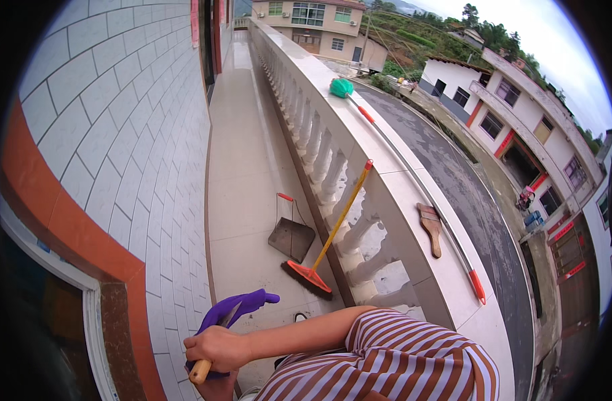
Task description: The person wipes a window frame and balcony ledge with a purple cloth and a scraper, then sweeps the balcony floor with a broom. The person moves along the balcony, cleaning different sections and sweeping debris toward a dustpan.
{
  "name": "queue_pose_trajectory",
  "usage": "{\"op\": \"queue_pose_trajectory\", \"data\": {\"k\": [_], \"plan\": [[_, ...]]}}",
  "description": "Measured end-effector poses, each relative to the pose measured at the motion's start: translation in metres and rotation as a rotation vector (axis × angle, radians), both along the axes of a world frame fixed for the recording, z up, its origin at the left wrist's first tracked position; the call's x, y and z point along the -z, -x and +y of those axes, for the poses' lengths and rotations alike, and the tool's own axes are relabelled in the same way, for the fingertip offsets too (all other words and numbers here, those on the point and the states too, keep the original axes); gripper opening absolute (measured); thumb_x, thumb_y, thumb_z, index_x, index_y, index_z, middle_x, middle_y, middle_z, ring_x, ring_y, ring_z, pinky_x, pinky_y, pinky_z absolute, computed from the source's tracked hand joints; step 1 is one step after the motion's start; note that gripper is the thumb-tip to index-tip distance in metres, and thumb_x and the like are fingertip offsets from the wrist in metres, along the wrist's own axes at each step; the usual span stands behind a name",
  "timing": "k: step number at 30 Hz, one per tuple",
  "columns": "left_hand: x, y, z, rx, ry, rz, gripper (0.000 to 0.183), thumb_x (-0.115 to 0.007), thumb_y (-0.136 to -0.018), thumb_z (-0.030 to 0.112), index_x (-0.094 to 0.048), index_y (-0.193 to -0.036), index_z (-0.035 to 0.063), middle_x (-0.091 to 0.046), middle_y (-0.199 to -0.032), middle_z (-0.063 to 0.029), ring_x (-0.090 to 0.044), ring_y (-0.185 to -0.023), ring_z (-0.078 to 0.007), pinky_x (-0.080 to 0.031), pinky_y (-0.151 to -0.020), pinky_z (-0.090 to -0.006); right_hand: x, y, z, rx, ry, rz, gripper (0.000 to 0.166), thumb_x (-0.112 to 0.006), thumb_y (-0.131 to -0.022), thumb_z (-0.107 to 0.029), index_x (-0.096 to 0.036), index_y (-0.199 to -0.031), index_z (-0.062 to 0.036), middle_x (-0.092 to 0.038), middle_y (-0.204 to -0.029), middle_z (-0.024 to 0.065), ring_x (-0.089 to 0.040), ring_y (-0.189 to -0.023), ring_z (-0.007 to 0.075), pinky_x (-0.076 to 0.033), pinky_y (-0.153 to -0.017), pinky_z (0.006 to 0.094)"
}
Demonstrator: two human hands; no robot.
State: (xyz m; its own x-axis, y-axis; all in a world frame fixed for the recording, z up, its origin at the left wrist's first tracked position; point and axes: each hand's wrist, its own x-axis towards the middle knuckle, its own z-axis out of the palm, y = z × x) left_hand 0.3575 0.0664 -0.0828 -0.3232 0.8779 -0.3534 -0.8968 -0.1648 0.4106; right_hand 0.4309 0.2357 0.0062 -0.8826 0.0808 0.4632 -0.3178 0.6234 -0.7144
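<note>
My right hand (218,348) is closed around the pale wooden handle (200,371) of a tool. A grey metal blade (231,316) shows beyond the fist, partly wrapped by a purple cloth (215,316). Below it, my left hand (220,387) is mostly hidden behind the right one and appears to hold the lower part of the cloth. Both hands are near the tiled wall at the bottom of the view. What kind of bladed tool it is cannot be told.
A broom (341,215) leans on the balustrade (416,240), beside a metal dustpan (292,239) on the tiled floor. Along the rail top lie a wooden-handled brush (430,228) and a long pole (411,175) with a green head (341,87). A framed window (93,321) is at left.
</note>
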Motion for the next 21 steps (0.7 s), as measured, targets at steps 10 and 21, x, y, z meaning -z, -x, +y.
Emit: {"op": "queue_pose_trajectory", "data": {"k": [10,21], "plan": [[-0.015,0.017,0.211,0.478,0.07,0.762,0.03,-0.061,-0.082,0.032,-0.058,-0.104,0.0109,-0.059,-0.105,-0.0115,-0.057,-0.097,-0.0255,-0.046,-0.081,-0.0354,-0.021,-0.038,0.096,-0.003,-0.082,-0.007,0.01,-0.062,-0.071,-0.012,-0.06,-0.078,-0.0046,-0.057,-0.08,0.011,-0.057,-0.069,0.0312,-0.045,-0.059,0.0395],[0.034,0.022,0.281,0.308,0.398,-0.143,0.043,-0.034,-0.086,0.027,-0.057,-0.114,0.0036,-0.059,-0.119,-0.0156,-0.056,-0.11,-0.033,-0.043,-0.097,-0.0503,0.081,-0.118,0.234,0.838,0.437,-0.428,0.023,-0.063,-0.07,-0.008,-0.061,-0.093,-0.0061,-0.063,-0.081,0.0165,-0.061,-0.081,0.0367,-0.047,-0.07,0.042]]}}
